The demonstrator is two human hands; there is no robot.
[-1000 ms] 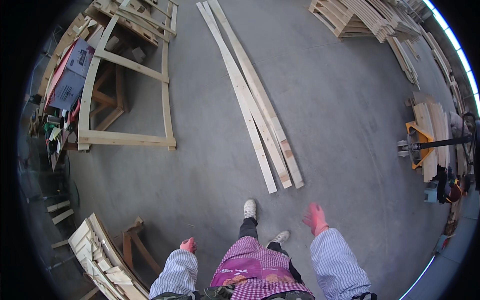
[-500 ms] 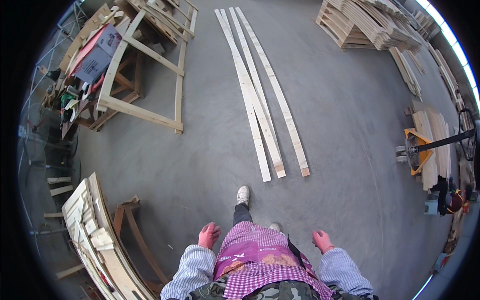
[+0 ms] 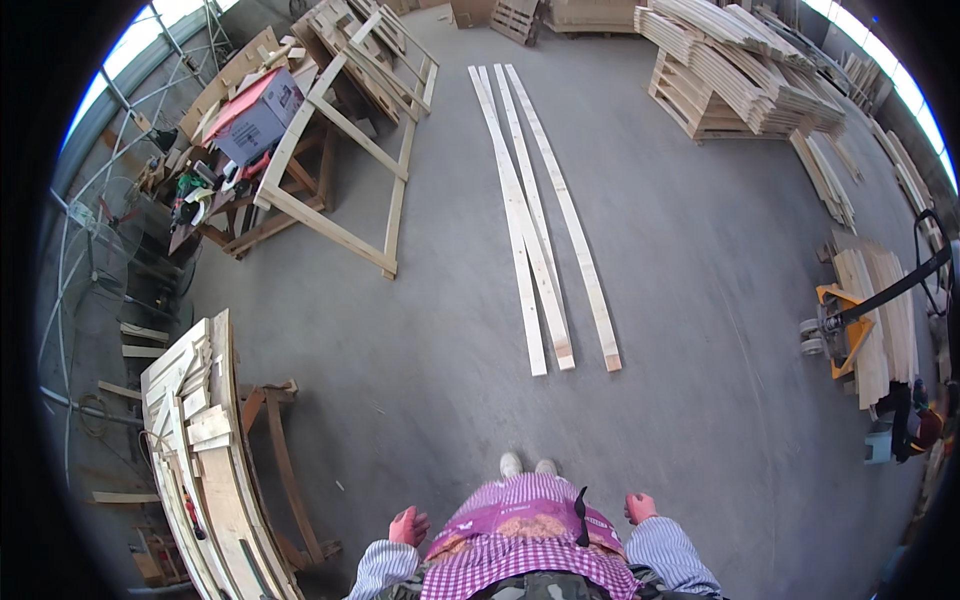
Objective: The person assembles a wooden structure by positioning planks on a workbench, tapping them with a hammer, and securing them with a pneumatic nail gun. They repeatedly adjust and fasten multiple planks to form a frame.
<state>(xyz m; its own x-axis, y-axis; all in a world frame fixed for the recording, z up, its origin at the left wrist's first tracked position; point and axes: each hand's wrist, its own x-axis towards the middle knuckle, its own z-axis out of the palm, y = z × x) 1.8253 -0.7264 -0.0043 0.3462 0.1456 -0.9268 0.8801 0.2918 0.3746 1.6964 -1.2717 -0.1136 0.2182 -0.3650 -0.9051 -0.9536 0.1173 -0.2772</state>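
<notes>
Head view: long, slim, pale boards (image 3: 516, 207); I can't tell whether left hand (image 3: 408, 526) or right hand (image 3: 640, 508) has its grip spread.

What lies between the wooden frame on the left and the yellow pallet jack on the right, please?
In the head view, several long pale boards lie on the grey floor between the wooden frame and the yellow pallet jack.

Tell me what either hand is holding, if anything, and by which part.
Nothing visible: the left hand and right hand both look empty; the long boards lie on the floor.
</notes>
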